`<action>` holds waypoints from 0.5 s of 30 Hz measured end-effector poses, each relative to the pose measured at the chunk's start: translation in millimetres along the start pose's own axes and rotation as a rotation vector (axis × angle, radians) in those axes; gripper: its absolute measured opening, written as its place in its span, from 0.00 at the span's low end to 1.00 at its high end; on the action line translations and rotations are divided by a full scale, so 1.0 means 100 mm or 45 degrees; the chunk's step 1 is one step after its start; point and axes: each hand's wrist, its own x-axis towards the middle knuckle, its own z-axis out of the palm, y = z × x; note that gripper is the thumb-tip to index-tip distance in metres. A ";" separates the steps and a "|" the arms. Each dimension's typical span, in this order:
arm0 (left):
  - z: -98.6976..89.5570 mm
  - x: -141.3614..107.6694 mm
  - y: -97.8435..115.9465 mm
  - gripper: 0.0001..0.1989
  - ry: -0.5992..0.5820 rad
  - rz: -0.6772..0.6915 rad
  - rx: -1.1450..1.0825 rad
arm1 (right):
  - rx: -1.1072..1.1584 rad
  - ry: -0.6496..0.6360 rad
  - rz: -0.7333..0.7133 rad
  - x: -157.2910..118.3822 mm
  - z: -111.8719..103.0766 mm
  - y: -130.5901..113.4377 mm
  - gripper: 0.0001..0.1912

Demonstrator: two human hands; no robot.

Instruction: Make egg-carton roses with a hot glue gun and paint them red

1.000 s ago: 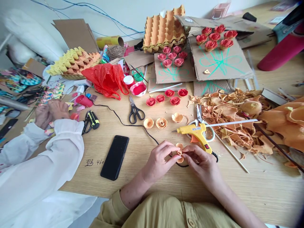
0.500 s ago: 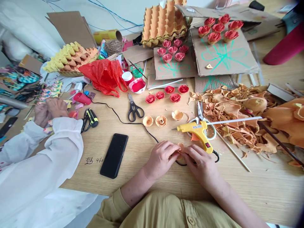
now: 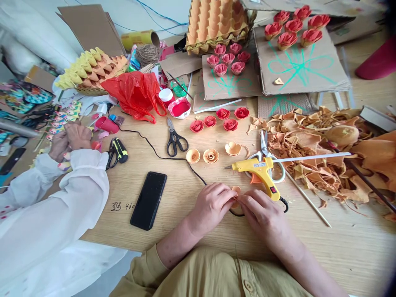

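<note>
In the lower middle of the frame, the left hand point(image 3: 210, 206) and the right hand point(image 3: 264, 210) meet above the surface point(image 3: 120, 235). Each grip is clamped on a small orange petal piece point(image 3: 236, 190), mostly hidden by the fingers. Just above and right of them, a yellow glue gun point(image 3: 258, 168) lies over white-handled scissors point(image 3: 264, 142), its nozzle pointing left. Three orange flower shapes point(image 3: 211, 156) sit in a row above the hands, below five red flowers point(image 3: 230, 124). A black phone point(image 3: 148, 201) lies left of the hands; orange scraps point(image 3: 309, 144) are heaped at right.
</note>
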 end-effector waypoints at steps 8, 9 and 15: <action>-0.01 0.00 0.01 0.04 -0.025 0.009 0.054 | 0.058 0.076 0.086 -0.01 0.01 0.02 0.07; -0.01 0.01 0.01 0.03 -0.028 0.008 0.052 | 0.064 0.099 0.098 0.00 0.01 0.02 0.07; 0.02 0.01 -0.02 0.03 0.008 -0.074 -0.102 | 0.153 0.291 0.160 0.00 -0.07 -0.02 0.08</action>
